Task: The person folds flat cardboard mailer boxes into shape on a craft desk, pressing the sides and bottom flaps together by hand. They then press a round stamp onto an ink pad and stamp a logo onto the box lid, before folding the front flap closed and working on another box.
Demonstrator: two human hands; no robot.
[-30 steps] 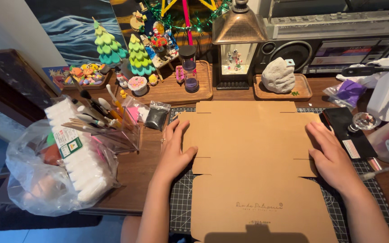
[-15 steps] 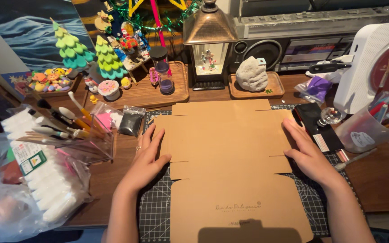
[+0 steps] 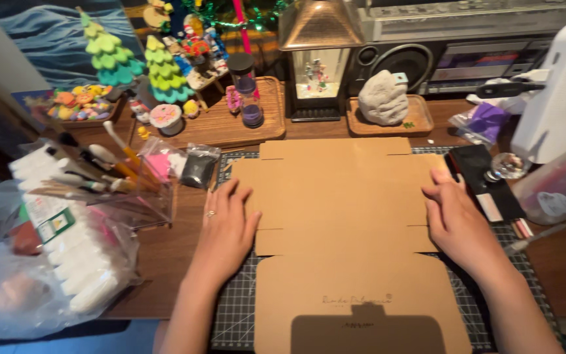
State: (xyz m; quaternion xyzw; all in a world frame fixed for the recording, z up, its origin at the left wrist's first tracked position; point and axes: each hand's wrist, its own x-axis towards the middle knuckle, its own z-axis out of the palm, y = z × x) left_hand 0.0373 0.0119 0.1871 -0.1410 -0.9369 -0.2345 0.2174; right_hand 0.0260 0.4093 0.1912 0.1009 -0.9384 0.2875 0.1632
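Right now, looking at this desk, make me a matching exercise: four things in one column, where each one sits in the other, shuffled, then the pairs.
Things:
1. flat cardboard box blank
2. grey clay lump
3. sand timer
4. paintbrushes

Places:
A. on the small wooden tray
B. in a clear container at the left
C. on the cutting mat, under the left hand and right hand
D. on the large wooden tray

Pairs: 1-C, 2-A, 3-D, 4-B

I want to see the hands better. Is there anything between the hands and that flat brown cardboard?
Nothing visible is. The left hand lies flat on the left edge of the cardboard sheet, and the right hand lies on its right edge. Both touch it directly.
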